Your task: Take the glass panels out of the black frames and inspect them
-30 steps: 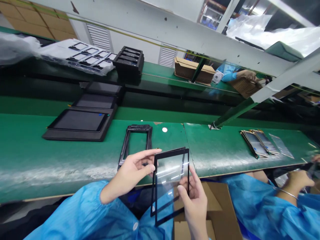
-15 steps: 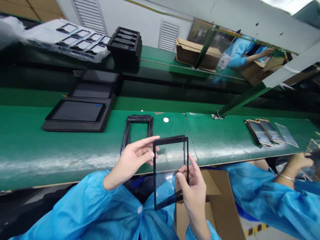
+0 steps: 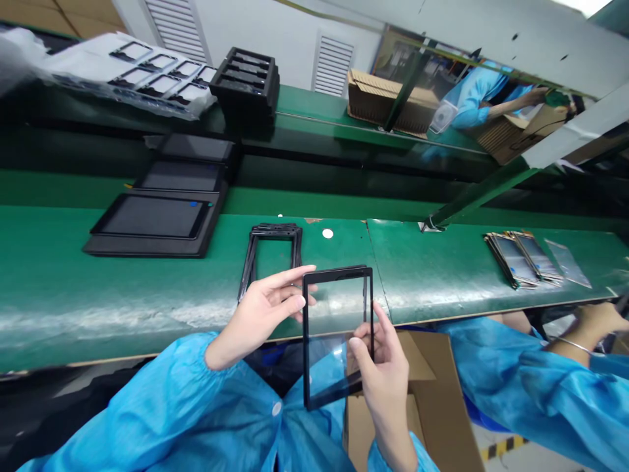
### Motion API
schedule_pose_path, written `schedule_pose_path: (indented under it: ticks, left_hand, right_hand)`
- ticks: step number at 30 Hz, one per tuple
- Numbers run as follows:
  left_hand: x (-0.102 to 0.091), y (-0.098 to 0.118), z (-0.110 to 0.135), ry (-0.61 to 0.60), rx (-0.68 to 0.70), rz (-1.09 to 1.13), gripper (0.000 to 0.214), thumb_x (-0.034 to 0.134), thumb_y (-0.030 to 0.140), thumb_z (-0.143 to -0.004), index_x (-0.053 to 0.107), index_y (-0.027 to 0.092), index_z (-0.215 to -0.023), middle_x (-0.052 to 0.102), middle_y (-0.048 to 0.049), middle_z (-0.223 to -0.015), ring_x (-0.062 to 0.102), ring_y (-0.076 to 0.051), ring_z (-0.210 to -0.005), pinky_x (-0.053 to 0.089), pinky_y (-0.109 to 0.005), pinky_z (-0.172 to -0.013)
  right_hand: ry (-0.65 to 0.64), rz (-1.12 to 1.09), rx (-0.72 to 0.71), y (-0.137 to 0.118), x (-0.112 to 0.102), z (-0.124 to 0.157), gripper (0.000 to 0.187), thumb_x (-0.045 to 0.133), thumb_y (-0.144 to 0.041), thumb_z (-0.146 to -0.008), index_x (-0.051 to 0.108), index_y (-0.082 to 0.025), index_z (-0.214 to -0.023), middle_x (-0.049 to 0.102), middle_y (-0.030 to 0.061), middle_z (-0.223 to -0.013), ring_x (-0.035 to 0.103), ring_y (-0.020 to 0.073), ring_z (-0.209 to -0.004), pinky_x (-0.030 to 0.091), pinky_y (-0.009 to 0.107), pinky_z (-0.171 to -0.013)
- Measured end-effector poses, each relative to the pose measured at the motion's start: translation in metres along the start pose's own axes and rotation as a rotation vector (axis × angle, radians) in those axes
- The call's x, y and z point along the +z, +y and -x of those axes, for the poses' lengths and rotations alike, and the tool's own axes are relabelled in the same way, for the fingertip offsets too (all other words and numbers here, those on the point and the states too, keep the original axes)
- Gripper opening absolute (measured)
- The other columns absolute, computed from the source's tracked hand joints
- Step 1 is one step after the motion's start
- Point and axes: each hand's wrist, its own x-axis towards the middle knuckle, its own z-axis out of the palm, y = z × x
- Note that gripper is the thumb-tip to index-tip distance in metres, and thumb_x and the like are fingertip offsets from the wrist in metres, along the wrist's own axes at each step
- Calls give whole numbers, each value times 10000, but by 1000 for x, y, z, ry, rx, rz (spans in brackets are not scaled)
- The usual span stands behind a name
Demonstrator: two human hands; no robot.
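Observation:
A clear, black-bordered tablet glass panel (image 3: 337,273) is held tilted in front of my chest, past the bench edge. A second dark frame edge shows close behind it along the right side. My left hand (image 3: 260,311) pinches the panel's upper left edge between thumb and fingers. On the right side, my right hand (image 3: 386,367) grips it, thumb on the front and fingers seen through the glass behind. Just beyond my left hand lies a stack of black rectangular frames (image 3: 275,231) on the green bench (image 3: 196,301).
Tablets in black trays (image 3: 147,219) lie on the left of the bench. Thin screen panels (image 3: 521,259) are stacked at the right, near a co-worker's hand (image 3: 594,328). A slanted green post (image 3: 476,195) rises from the bench. An open cardboard box (image 3: 432,393) stands below.
My hands keep the same grip on the panel, and the panel's layers look closer together at the top and right. The co-worker's hand has shifted slightly right.

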Motion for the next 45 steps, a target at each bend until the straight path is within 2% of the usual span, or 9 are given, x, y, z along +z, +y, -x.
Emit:
schedule_pose_path:
  ticks: [10,17,20,24,32,36,38,41,45]
  left_hand:
    - [1,0,2,25,-6,-29,583,841,316,-897,693,184,-1446,837,-150,-1100,811,-281,-1020,643,-228,-659]
    - [2,7,10,15,-29,-218,488,794,255,-893,751,137,-1365,857,-118,-933,836,-241,-920,639,-197,-683]
    - [-1,12,18,-13,-49,-258,469,779,267,-908,758,162,-1364,864,-104,-928,833,-205,-888,626,-166,-686]
    - [-8,12,25,-26,-64,-294,492,781,293,-915,743,166,-1389,864,-103,-933,833,-207,-890,625,-165,-680]
    - [-23,4,25,-19,-6,-422,458,750,378,-945,765,188,-1361,863,-117,-941,832,-243,-853,661,-245,-716]
    - [-12,19,22,-111,216,-771,436,746,345,-934,759,327,-1369,657,-86,-1532,647,-347,-1376,583,-422,-1085]
    - [-3,29,20,-220,266,-928,575,762,303,-908,672,391,-1470,604,-44,-1591,618,-357,-1406,535,-470,-1139]
    - [3,37,19,-371,120,-882,565,676,293,-968,603,371,-1523,820,-42,-1229,809,-273,-976,647,-377,-890]
    - [-5,32,22,-100,-77,-476,394,624,387,-1017,597,252,-1387,831,-97,-1117,779,-203,-727,602,-245,-559]
  right_hand:
    - [5,106,-55,5,0,5,677,764,-372,-945,537,-255,-1571,696,29,-944,647,154,-725,586,286,-677]
    - [84,356,-389,-17,-12,-25,490,677,-368,-999,635,-281,-1479,577,134,-1539,565,339,-1417,493,549,-1145]
    - [-106,124,-203,-35,-13,-43,442,651,-384,-1019,662,-263,-1444,815,107,-1194,783,284,-1100,613,458,-995]
    - [-135,28,-100,-46,-4,-47,250,765,-382,-938,807,-229,-1131,818,38,-706,819,243,-722,659,345,-751]
    - [-70,-37,-76,-45,6,-35,202,800,-379,-907,825,-212,-1019,818,46,-683,820,239,-637,678,313,-656]
    - [-170,-30,-72,-45,19,-32,202,815,-372,-897,815,-214,-1023,843,55,-764,834,237,-679,686,298,-674]
    - [-288,-50,-36,-45,26,-31,261,855,-372,-860,804,-222,-1067,843,39,-769,833,231,-683,685,296,-685]
    - [-407,-85,41,-44,23,-37,341,875,-464,-840,809,-229,-1078,862,60,-883,841,236,-759,684,314,-745]
    - [-362,18,106,-34,-9,-52,449,726,-626,-940,847,-196,-981,860,129,-972,843,272,-888,673,346,-831]
